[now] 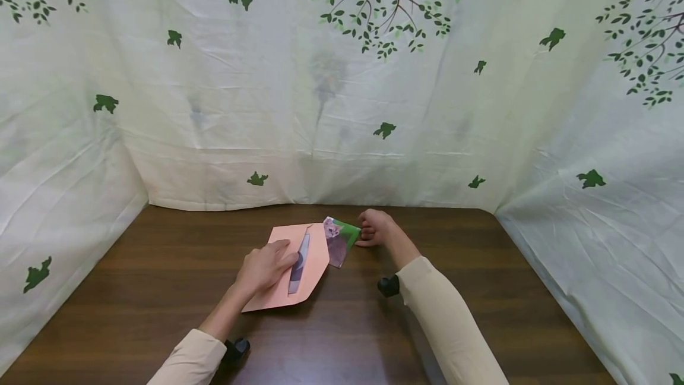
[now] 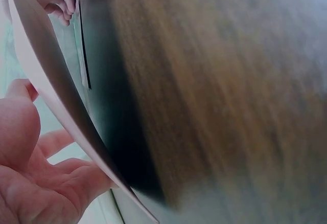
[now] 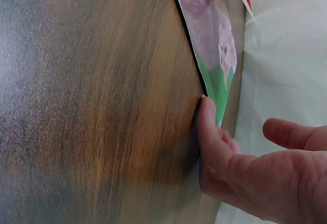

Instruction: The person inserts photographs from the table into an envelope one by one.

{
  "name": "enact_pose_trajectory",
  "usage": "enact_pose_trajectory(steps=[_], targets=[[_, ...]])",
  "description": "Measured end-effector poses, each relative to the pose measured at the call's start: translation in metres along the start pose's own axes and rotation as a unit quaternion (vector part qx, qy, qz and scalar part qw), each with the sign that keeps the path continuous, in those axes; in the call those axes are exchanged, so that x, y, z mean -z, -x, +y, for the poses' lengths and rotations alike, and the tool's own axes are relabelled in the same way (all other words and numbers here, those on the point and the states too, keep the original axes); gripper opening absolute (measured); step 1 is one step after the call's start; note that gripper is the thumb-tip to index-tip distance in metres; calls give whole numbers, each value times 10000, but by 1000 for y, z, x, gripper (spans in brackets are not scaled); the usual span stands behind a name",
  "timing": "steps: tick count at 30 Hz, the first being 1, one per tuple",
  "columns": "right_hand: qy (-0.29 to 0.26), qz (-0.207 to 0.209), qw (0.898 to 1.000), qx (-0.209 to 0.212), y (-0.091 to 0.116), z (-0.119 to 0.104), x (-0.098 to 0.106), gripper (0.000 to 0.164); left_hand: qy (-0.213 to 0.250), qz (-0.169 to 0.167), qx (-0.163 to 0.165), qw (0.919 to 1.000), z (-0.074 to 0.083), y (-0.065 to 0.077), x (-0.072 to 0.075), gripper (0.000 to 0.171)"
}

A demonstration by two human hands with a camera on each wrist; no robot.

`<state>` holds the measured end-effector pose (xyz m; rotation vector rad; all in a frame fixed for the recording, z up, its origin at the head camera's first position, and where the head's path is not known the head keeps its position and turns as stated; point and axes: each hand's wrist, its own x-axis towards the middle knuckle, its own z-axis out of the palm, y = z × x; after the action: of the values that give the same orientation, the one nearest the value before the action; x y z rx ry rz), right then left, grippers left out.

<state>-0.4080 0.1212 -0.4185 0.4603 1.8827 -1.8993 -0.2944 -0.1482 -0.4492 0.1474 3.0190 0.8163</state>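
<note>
My left hand [image 1: 264, 269] grips a pink paper envelope [image 1: 316, 248] from above, its fingers beside a long slit. A blue-and-lavender strip [image 1: 300, 263] shows through the slit. Seen from the left wrist, the envelope slopes, with one side raised over the table. To its right is a picture card [image 1: 338, 249] with a pinkish animal on green, partly hidden behind the envelope in the head view. My right hand [image 1: 376, 227] pinches the card's green corner with curled fingers; the right wrist view shows a fingertip [image 3: 207, 109] right at that corner.
The brown wooden table [image 1: 160, 284] has a back edge just beyond both hands. A pale cloth [image 1: 278, 106] printed with leaves and branches hangs behind it and along both sides. Black wrist devices [image 1: 388, 286] are worn below both hands.
</note>
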Motion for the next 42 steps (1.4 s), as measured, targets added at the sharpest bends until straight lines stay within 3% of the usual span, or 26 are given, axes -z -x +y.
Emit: enact_pose_trajectory(steps=[10, 22, 28, 42], targets=[[22, -21, 9999, 107, -1, 3, -2, 31, -1, 71, -107, 9999, 2, 4, 1, 55], [-319, 10, 9994, 94, -5, 4, -5, 7, 53, 71, -6, 10000, -1, 1, -1, 57], [-419, -67, 9991, 93, -8, 6, -4, 30, 39, 53, 24, 10000, -3, -1, -3, 56], [-471, -535, 9973, -160, -10, 8, -4, 45, 5, 84, -41, 10000, -3, 0, -3, 56]])
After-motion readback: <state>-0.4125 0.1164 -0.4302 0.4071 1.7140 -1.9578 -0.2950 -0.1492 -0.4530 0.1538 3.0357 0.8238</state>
